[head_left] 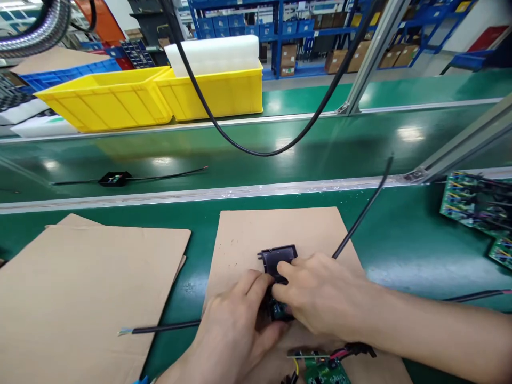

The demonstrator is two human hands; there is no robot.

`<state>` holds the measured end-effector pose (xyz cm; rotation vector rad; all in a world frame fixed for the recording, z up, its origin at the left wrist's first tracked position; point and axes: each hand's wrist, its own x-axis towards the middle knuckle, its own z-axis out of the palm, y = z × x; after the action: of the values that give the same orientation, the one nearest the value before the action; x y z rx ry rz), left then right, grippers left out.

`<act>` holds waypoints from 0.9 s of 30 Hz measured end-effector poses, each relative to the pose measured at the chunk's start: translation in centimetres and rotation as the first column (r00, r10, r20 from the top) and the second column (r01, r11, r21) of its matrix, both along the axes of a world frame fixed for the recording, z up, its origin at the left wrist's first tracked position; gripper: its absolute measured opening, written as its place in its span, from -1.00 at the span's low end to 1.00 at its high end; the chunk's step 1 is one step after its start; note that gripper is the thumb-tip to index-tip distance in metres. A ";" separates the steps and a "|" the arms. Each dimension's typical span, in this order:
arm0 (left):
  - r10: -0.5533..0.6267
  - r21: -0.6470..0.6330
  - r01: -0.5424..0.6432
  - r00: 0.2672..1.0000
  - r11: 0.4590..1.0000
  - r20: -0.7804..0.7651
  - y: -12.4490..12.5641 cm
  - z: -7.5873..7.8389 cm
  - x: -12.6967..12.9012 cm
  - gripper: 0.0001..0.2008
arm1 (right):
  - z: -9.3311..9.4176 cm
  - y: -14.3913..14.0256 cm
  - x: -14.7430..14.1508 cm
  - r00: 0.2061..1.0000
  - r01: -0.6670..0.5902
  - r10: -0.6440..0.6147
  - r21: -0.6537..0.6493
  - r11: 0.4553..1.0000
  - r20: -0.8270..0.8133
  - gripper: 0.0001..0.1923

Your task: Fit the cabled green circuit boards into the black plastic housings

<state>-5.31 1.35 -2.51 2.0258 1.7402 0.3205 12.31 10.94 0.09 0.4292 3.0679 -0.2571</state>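
A small black plastic case (280, 257), with its lid-like part tilted toward the far side, rests on a brown cardboard sheet (276, 224). My left hand (232, 320) grips the case's near left side between thumb and fingers. From the right, my right hand (320, 293) has its fingers bent and pressed onto the case, hiding much of its inside. A dark, shiny part shows between the hands. One black cable (172, 326) with stripped wire ends emerges left of my left hand; another black cable (364, 210) rises behind my right hand. Close to me lies a green circuit board (326, 370) with wires.
Stacked cardboard sheets (88, 288) lie at left. Wired circuit boards (476, 205) sit at right. Beyond the metal rail (200, 194) is another black case (114, 179) with cables. A black cable (264, 154) hangs overhead. Yellow bins (108, 104) stand behind, near an aluminium post (372, 58).
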 end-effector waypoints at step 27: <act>-0.173 0.094 0.184 0.978 0.978 -0.117 -1.2 1.7 -0.4 -0.77 | -1.4 -1.8 2.3 0.980 0.138 -0.152 -0.113 0.984 -0.127 -0.85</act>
<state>-5.70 0.14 -0.84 2.2955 1.6173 0.2519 14.63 9.15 -1.35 0.6581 3.1383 -0.4675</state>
